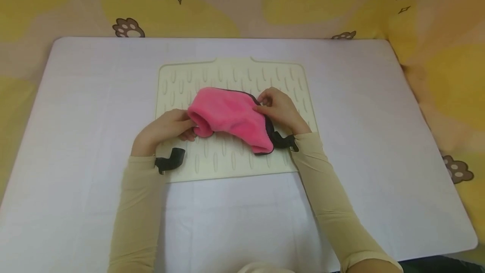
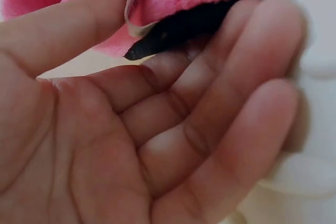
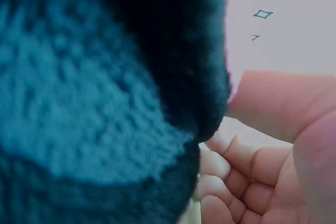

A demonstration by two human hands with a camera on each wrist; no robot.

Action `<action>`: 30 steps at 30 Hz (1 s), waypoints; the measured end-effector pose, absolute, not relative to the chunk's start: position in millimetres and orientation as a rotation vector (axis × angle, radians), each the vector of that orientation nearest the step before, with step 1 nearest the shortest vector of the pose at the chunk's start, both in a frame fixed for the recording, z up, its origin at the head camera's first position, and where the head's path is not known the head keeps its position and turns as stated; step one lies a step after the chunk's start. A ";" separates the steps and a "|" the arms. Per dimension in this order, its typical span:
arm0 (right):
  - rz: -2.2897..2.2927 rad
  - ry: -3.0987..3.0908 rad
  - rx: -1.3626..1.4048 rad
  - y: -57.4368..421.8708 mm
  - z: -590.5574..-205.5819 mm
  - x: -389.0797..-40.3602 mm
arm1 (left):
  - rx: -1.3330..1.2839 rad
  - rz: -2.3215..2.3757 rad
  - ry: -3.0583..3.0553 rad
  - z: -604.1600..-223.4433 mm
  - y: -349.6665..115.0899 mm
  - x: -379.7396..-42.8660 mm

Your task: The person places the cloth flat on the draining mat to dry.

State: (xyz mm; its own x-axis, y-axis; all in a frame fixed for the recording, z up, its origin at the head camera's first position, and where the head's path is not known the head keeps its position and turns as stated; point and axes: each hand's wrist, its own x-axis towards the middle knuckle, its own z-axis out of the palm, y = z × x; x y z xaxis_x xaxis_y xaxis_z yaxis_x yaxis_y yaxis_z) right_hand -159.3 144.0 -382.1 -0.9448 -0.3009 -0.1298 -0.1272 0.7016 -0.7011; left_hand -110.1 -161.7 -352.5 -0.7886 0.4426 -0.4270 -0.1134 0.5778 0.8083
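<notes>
A pink fleecy cloth [image 1: 229,111] with dark edging is held up by both hands over a cream ridged mat [image 1: 206,161]. My left hand [image 1: 168,125] pinches its left end; in the left wrist view the black edging [image 2: 178,30] and a small pale loop [image 2: 132,3] lie between thumb and fingers. At the cloth's right edge my right hand [image 1: 278,106] pinches the dark border between thumb and fingers. In the right wrist view the cloth's blue fleecy underside [image 3: 79,103] fills the left side, with black edging beside the fingers [image 3: 218,163].
The mat lies on a white-covered table [image 1: 75,117] with rounded corners. A yellow patterned curtain [image 1: 242,3] hangs behind the table and along its right side. Black wrist mounts [image 1: 170,160] stick out by both sleeves, the right one close to the cloth's lower right corner.
</notes>
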 end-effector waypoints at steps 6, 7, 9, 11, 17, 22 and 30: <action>-1.066 2.672 -0.380 144.2 -381.7 -159.2 | 0.323 1.131 2.251 -354.0 -164.4 -110.3; -1.060 2.672 -0.395 144.1 -381.1 -159.2 | 0.330 1.135 2.248 -353.8 -165.7 -110.4; -1.040 2.676 -0.434 143.9 -379.8 -159.3 | 0.323 1.151 2.238 -353.0 -168.6 -110.6; -1.024 2.678 -0.471 143.5 -378.8 -159.4 | 0.296 1.158 2.247 -351.8 -171.7 -111.0; -1.056 2.679 -0.543 144.6 -380.3 -159.9 | 0.103 1.195 2.363 -351.9 -178.9 -113.9; -1.300 2.589 -0.361 149.9 -384.5 -157.9 | -0.064 1.323 2.477 -358.3 -183.3 -117.1; -1.754 2.368 -0.156 158.0 -384.2 -161.2 | -0.172 1.527 2.349 -362.7 -184.3 -118.8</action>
State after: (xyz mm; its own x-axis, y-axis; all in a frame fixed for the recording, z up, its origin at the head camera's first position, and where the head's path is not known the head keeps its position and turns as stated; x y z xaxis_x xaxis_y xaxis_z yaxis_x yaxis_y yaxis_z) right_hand -161.2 158.0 -384.2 -0.9763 -0.1968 -0.0899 0.0286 0.2945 -0.9552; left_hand -118.8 -184.3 -362.7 -0.9373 0.0789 -0.3395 -0.2783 0.4170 0.8653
